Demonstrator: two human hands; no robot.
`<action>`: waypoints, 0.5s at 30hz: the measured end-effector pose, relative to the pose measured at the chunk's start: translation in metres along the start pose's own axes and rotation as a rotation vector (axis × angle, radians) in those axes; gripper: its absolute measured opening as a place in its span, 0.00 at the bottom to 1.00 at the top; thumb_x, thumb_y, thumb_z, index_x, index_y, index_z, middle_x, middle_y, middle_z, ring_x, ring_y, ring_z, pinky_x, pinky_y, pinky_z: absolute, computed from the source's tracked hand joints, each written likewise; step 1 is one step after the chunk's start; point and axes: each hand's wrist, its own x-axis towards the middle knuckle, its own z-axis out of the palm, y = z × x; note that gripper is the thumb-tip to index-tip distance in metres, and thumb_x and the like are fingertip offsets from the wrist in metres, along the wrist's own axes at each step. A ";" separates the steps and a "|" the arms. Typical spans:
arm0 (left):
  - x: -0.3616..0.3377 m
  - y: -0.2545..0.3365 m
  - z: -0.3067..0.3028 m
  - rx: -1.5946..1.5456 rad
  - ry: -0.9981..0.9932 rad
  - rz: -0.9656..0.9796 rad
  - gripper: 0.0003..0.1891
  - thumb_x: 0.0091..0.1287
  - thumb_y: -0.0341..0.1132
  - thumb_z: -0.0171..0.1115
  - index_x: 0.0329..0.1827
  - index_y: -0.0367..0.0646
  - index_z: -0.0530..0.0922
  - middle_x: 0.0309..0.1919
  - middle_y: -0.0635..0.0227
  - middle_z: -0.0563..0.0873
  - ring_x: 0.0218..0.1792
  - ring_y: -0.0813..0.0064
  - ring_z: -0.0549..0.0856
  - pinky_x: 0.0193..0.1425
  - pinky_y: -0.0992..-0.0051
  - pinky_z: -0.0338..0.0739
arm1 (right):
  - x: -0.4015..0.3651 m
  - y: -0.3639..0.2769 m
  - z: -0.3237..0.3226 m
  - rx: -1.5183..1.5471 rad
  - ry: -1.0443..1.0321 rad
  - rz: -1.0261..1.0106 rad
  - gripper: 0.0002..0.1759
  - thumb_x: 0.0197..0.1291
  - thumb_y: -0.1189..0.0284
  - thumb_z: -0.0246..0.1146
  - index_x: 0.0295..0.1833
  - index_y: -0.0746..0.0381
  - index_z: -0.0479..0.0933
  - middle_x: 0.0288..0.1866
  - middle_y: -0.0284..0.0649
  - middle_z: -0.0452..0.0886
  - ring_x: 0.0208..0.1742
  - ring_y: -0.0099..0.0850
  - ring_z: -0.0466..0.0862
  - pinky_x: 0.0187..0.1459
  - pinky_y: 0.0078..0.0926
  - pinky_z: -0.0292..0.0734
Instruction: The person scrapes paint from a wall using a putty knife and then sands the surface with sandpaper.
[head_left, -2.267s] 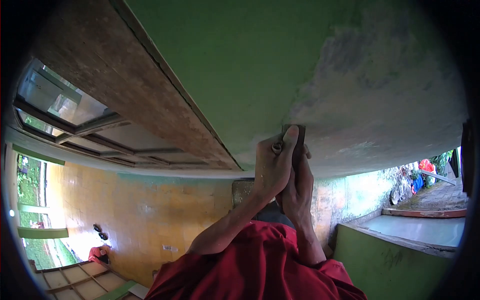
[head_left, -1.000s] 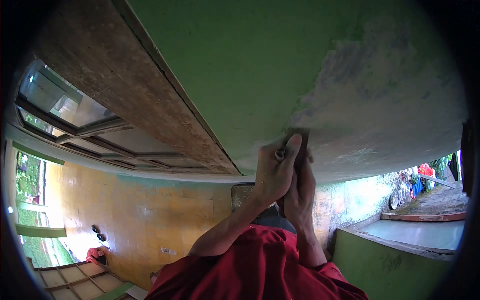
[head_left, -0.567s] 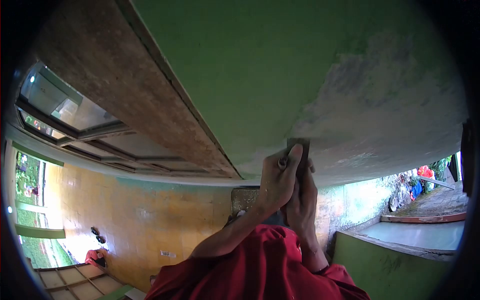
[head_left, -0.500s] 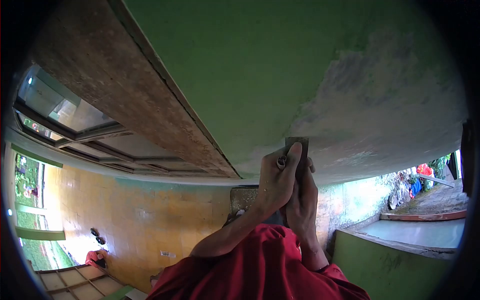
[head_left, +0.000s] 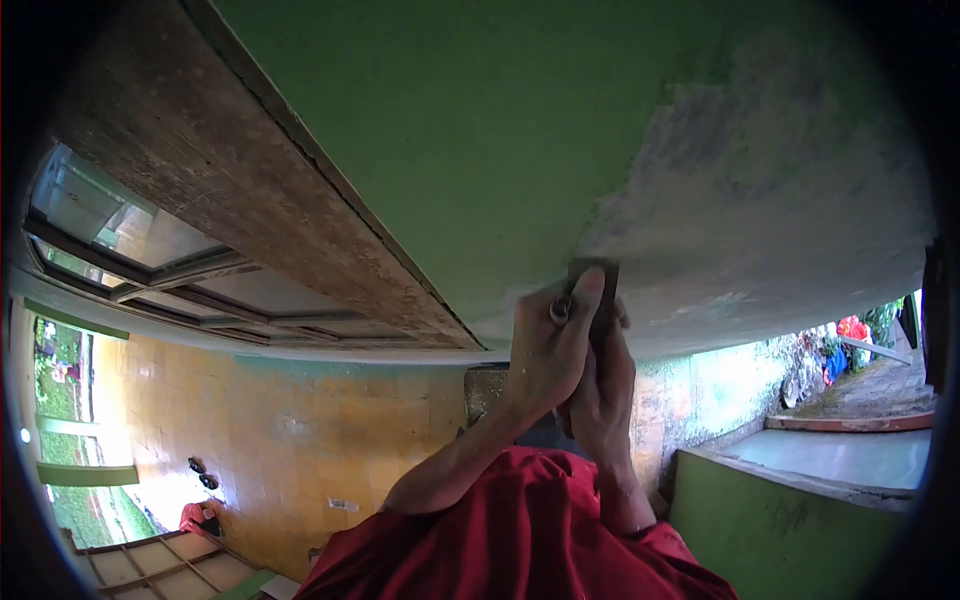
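Both my hands are closed together around a dark, flat scraper [head_left: 608, 288], its squared end against the wall [head_left: 480, 130]. My left hand [head_left: 545, 345] lays its thumb along the flat face, and a short round tube end pokes out by its curled fingers. Pressed close beside it, my right hand [head_left: 607, 385] wraps the tool from the other side, fingertips showing past its edge. Just above the tool, the green paint meets a patchy grey bare area [head_left: 740, 190] that spreads to the right.
A worn brown wooden frame [head_left: 230, 170] with glass panes [head_left: 150, 230] runs along the left. Below lies a yellow tiled floor [head_left: 280, 420] with dark footwear [head_left: 203, 473] and a red item [head_left: 200, 518]. A low green wall [head_left: 780, 520] stands at lower right.
My hands and the scraper have moved slightly up the wall in view. The view has also shifted a little; the grip is the same.
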 end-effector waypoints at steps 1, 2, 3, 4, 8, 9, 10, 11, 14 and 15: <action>-0.001 0.003 0.001 0.011 0.016 0.025 0.26 0.81 0.47 0.51 0.31 0.33 0.81 0.25 0.67 0.85 0.28 0.82 0.81 0.34 0.77 0.76 | -0.004 -0.001 0.000 -0.003 0.004 0.008 0.19 0.73 0.70 0.50 0.65 0.68 0.68 0.36 0.55 0.84 0.39 0.51 0.88 0.38 0.42 0.79; 0.001 0.000 0.001 0.007 0.017 0.036 0.26 0.81 0.47 0.51 0.31 0.33 0.81 0.25 0.67 0.85 0.28 0.82 0.81 0.34 0.77 0.76 | -0.001 -0.002 -0.001 -0.005 0.001 0.006 0.20 0.73 0.70 0.50 0.65 0.68 0.68 0.36 0.56 0.84 0.39 0.52 0.88 0.38 0.42 0.79; -0.001 -0.006 0.000 -0.020 0.011 -0.009 0.25 0.81 0.47 0.51 0.31 0.34 0.81 0.26 0.66 0.85 0.29 0.79 0.82 0.35 0.76 0.77 | -0.001 -0.003 0.000 -0.004 -0.006 0.015 0.20 0.73 0.71 0.50 0.65 0.68 0.68 0.36 0.56 0.84 0.39 0.52 0.88 0.38 0.42 0.79; -0.006 -0.012 -0.002 -0.045 0.002 -0.064 0.25 0.80 0.48 0.52 0.31 0.35 0.80 0.27 0.64 0.85 0.30 0.77 0.84 0.36 0.75 0.78 | -0.006 0.001 0.002 -0.002 -0.006 0.024 0.20 0.73 0.71 0.50 0.65 0.68 0.68 0.36 0.56 0.84 0.39 0.52 0.88 0.38 0.42 0.79; -0.004 -0.015 -0.002 -0.034 -0.026 -0.073 0.25 0.81 0.48 0.51 0.31 0.36 0.80 0.27 0.65 0.85 0.30 0.77 0.83 0.36 0.76 0.77 | -0.003 0.002 0.002 0.020 0.026 0.054 0.20 0.74 0.70 0.49 0.66 0.67 0.68 0.36 0.56 0.84 0.38 0.52 0.88 0.37 0.42 0.79; -0.002 -0.009 -0.002 -0.028 -0.030 -0.042 0.25 0.81 0.48 0.51 0.31 0.36 0.80 0.27 0.65 0.85 0.30 0.78 0.83 0.35 0.76 0.77 | -0.003 -0.002 0.000 0.018 0.001 0.073 0.20 0.74 0.70 0.49 0.66 0.67 0.68 0.36 0.55 0.84 0.37 0.51 0.88 0.36 0.42 0.79; -0.002 -0.006 -0.002 -0.022 -0.034 -0.009 0.25 0.81 0.48 0.51 0.31 0.35 0.80 0.27 0.65 0.85 0.30 0.78 0.83 0.35 0.76 0.77 | -0.007 0.000 -0.001 0.016 0.002 0.082 0.20 0.74 0.70 0.49 0.66 0.67 0.68 0.36 0.55 0.84 0.37 0.51 0.88 0.36 0.42 0.79; -0.005 -0.008 -0.001 -0.020 -0.038 -0.011 0.25 0.81 0.48 0.51 0.31 0.35 0.80 0.27 0.65 0.85 0.30 0.78 0.83 0.35 0.76 0.77 | -0.010 0.003 0.001 -0.002 0.001 0.113 0.20 0.74 0.70 0.49 0.66 0.67 0.68 0.35 0.54 0.84 0.35 0.50 0.88 0.35 0.40 0.79; -0.003 -0.007 -0.003 -0.038 -0.003 -0.074 0.25 0.81 0.48 0.51 0.32 0.35 0.80 0.26 0.65 0.85 0.29 0.78 0.83 0.34 0.75 0.77 | -0.001 -0.001 0.002 0.016 0.012 0.071 0.20 0.74 0.70 0.49 0.66 0.67 0.68 0.34 0.53 0.84 0.33 0.46 0.88 0.34 0.38 0.78; 0.002 0.003 -0.003 -0.004 -0.036 -0.039 0.25 0.81 0.47 0.51 0.32 0.35 0.80 0.26 0.64 0.85 0.29 0.78 0.83 0.34 0.75 0.77 | -0.001 -0.004 0.001 0.044 0.023 0.021 0.20 0.74 0.70 0.50 0.66 0.68 0.68 0.33 0.53 0.84 0.32 0.44 0.88 0.33 0.37 0.78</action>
